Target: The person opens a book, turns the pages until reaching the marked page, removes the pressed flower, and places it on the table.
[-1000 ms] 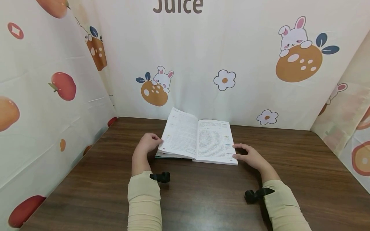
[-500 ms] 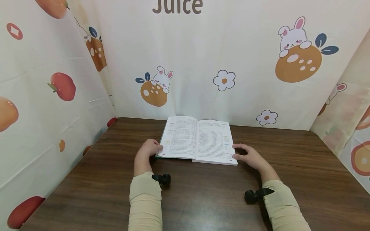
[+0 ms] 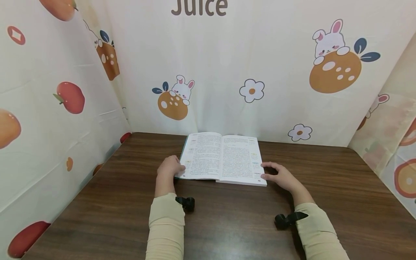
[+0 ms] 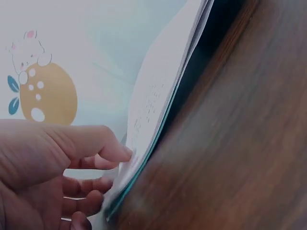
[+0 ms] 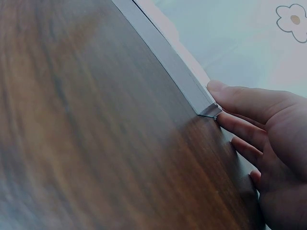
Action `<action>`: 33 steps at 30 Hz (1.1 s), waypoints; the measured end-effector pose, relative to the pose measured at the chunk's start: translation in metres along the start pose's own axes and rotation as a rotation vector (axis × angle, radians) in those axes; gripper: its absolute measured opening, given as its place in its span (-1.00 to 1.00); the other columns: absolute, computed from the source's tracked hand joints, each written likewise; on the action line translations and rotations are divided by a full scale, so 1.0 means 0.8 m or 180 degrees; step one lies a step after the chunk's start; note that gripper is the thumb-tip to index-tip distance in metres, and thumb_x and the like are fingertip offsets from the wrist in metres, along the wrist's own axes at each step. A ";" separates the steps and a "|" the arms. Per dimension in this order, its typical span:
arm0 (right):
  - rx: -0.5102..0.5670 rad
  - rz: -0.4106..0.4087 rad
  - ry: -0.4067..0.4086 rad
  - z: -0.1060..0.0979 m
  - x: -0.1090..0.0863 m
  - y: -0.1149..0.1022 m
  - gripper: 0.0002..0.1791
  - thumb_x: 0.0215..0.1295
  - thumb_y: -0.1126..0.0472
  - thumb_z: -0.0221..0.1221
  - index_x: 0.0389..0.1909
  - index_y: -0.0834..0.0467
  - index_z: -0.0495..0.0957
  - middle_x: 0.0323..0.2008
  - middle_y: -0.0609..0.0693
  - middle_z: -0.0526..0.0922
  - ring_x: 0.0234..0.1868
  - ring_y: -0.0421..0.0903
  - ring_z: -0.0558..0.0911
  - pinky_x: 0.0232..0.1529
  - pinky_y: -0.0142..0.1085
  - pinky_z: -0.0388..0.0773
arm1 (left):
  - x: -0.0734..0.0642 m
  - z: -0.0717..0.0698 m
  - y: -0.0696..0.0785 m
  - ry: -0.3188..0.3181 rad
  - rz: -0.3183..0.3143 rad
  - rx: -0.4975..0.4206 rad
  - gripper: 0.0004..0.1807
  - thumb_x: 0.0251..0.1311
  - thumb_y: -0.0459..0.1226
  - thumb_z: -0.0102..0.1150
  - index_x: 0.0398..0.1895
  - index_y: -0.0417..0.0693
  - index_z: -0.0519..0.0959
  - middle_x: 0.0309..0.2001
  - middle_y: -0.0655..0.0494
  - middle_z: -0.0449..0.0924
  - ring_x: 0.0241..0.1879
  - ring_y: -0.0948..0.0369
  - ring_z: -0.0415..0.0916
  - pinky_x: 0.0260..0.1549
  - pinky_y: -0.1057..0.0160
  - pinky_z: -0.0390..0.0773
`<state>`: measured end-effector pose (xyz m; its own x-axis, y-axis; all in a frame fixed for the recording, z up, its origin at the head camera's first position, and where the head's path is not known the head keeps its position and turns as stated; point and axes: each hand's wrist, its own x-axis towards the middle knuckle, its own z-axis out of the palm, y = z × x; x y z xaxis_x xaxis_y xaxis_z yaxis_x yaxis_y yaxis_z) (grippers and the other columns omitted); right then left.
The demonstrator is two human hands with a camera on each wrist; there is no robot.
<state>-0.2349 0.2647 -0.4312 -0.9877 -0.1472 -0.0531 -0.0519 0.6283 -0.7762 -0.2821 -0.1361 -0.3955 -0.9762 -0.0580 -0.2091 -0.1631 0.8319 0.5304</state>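
An open book (image 3: 238, 159) lies on the table at the back, both pages of dense print facing up. In the head view my left hand (image 3: 169, 166) is at the near left corner of the book. The left wrist view shows that thumb (image 4: 120, 152) on the page, with the other fingers beside and under the edge of the teal cover (image 4: 136, 176). On the far side, my right hand (image 3: 279, 176) holds the right edge. Its thumb (image 5: 218, 87) rests on top of the page block (image 5: 168, 62) and the forefinger is at the bottom corner.
The brown wooden table (image 3: 234, 224) runs up to a white curtain (image 3: 221, 65) printed with rabbits, fruit and flowers, close behind the book. More printed curtain (image 3: 42, 137) hangs along the left side. A black wrist camera (image 3: 186, 204) sits on the left sleeve.
The raised left leaf has come down and lies flat on the left side. My left hand has shifted slightly right, onto the book's edge. The right hand has stayed in place.
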 end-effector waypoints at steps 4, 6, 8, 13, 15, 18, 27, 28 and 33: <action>0.0016 -0.0017 0.0013 0.001 0.000 0.001 -0.35 0.09 -0.05 0.28 0.16 0.16 0.40 0.27 0.29 0.22 0.29 0.27 0.11 0.17 0.27 -0.07 | 0.000 0.010 0.027 0.0123 0.0648 0.0309 -0.62 0.01 -0.29 0.21 -0.04 -0.07 0.48 0.07 -0.11 0.32 0.05 -0.05 0.21 -0.08 -0.04 0.30; 0.0030 -0.0053 0.0013 0.001 0.000 0.001 -0.37 0.09 -0.03 0.29 0.15 0.17 0.41 0.26 0.29 0.23 0.28 0.27 0.12 0.17 0.26 -0.06 | -0.001 0.019 0.046 0.0057 0.1098 0.0465 -0.58 -0.01 -0.34 0.17 0.01 0.00 0.51 0.15 -0.05 0.31 0.15 -0.04 0.15 0.02 -0.07 0.23; 0.0055 -0.0086 0.0011 0.001 0.001 0.002 -0.38 0.09 -0.01 0.29 0.14 0.18 0.41 0.25 0.29 0.25 0.28 0.26 0.13 0.17 0.25 -0.05 | -0.003 0.029 0.065 -0.0074 0.1504 0.0637 -0.55 0.01 -0.37 0.13 0.04 0.06 0.53 0.20 0.02 0.33 0.20 -0.02 0.14 0.07 -0.07 0.18; 0.0060 -0.0119 0.0014 0.002 0.002 0.002 -0.39 0.09 -0.01 0.29 0.14 0.18 0.42 0.24 0.29 0.26 0.27 0.25 0.15 0.17 0.25 -0.03 | -0.013 0.047 0.094 -0.0342 0.1816 0.0989 -0.51 0.08 -0.36 0.06 0.13 0.15 0.51 0.25 0.15 0.32 0.24 0.07 0.15 0.11 -0.04 0.15; 0.0057 -0.0131 0.0021 0.003 0.003 0.001 -0.39 0.09 -0.01 0.29 0.14 0.18 0.42 0.24 0.29 0.27 0.26 0.25 0.16 0.17 0.25 -0.03 | -0.016 0.051 0.097 -0.0401 0.1712 0.1025 -0.52 0.10 -0.35 0.06 0.14 0.16 0.50 0.24 0.18 0.34 0.23 0.09 0.18 0.11 -0.02 0.15; 0.0050 -0.0134 0.0011 0.003 0.003 0.001 -0.39 0.10 0.00 0.28 0.14 0.18 0.41 0.24 0.29 0.27 0.25 0.25 0.17 0.17 0.24 -0.01 | -0.018 0.054 0.098 -0.0443 0.1559 0.0970 -0.53 0.13 -0.34 0.06 0.15 0.14 0.49 0.22 0.19 0.37 0.22 0.10 0.23 0.14 -0.02 0.15; 0.0038 -0.0064 0.0001 0.000 0.001 0.001 -0.38 0.11 -0.02 0.27 0.16 0.17 0.40 0.25 0.30 0.24 0.25 0.25 0.16 0.16 0.26 -0.02 | -0.017 0.062 0.102 -0.0482 0.1388 0.0736 -0.49 0.06 -0.42 0.05 0.13 0.10 0.50 0.18 0.12 0.42 0.04 0.10 0.38 0.07 -0.01 0.27; 0.0033 -0.0059 0.0006 0.000 0.000 0.001 -0.38 0.11 -0.02 0.27 0.16 0.17 0.40 0.25 0.29 0.24 0.24 0.25 0.16 0.16 0.26 -0.02 | -0.017 0.062 0.103 -0.0478 0.1378 0.0733 -0.50 0.06 -0.43 0.04 0.12 0.11 0.50 0.16 0.11 0.43 0.00 0.11 0.39 0.04 -0.01 0.28; 0.0026 -0.0090 -0.0033 -0.001 0.000 0.002 -0.35 0.09 -0.03 0.28 0.17 0.16 0.39 0.26 0.30 0.23 0.26 0.26 0.14 0.16 0.26 -0.02 | -0.017 0.062 0.104 -0.0452 0.1310 0.0787 -0.52 0.10 -0.40 0.03 0.12 0.14 0.51 0.09 0.11 0.50 -0.15 0.13 0.40 -0.02 0.04 0.32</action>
<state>-0.2351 0.2663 -0.4323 -0.9843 -0.1728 -0.0374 -0.0787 0.6176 -0.7825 -0.2753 -0.0387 -0.3893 -0.9205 0.3639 -0.1422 0.2872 0.8769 0.3853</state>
